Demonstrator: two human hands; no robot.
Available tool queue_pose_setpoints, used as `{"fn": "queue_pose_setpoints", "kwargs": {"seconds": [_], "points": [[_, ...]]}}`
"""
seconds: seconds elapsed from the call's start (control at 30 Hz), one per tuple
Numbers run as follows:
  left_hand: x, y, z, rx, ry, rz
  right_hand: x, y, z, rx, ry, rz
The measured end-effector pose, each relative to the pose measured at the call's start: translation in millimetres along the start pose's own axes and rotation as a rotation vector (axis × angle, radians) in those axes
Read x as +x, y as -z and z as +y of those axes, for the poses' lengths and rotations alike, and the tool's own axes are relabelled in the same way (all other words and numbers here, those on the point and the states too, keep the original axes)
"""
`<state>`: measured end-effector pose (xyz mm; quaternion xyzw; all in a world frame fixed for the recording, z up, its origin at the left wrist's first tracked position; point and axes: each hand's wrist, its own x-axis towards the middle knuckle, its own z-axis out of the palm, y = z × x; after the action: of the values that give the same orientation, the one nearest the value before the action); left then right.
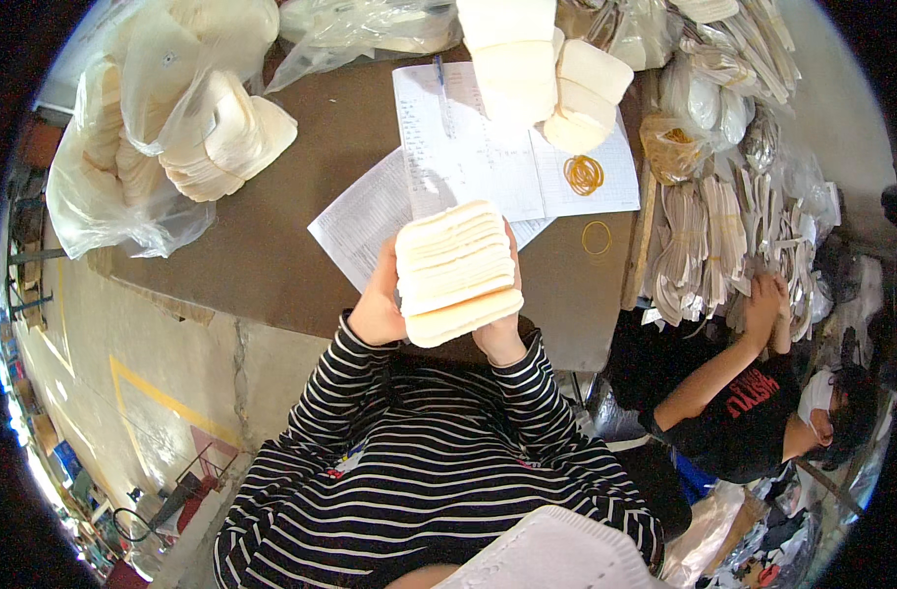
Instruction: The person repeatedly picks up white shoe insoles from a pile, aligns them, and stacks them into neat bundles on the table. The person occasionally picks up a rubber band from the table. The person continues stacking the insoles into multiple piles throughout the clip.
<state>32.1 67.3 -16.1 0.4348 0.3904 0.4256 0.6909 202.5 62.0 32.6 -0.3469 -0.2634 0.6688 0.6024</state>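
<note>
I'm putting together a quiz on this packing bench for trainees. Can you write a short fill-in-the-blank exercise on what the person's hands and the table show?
1. The left hand and right hand together hold a stack of cream foam pads between ____ hands.
2. The pen lies on the sheets of ____.
3. The loose rubber bands are ____ in colour.
4. The person's sleeves are black and white ____.

Missing words: both; paper; yellow; striped
</note>
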Motion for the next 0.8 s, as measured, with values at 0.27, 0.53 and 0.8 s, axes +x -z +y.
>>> {"fn": "queue_pose_setpoints", "kwargs": {"seconds": [0.27, 0.53, 0.8], "points": [[-4, -4, 45, -0.147, -0.072, 0.05, 8, 54, -69, -0.637, 0.325, -0.056], [-4, -6, 42, -0.46, 0.169, 0.069, 9, 134, -72, -1.615, 0.48, 0.531], [-6, -29, 41, -0.52, 0.399, -0.051, 2, 52, -74, -0.461, 0.309, 0.289]]}}
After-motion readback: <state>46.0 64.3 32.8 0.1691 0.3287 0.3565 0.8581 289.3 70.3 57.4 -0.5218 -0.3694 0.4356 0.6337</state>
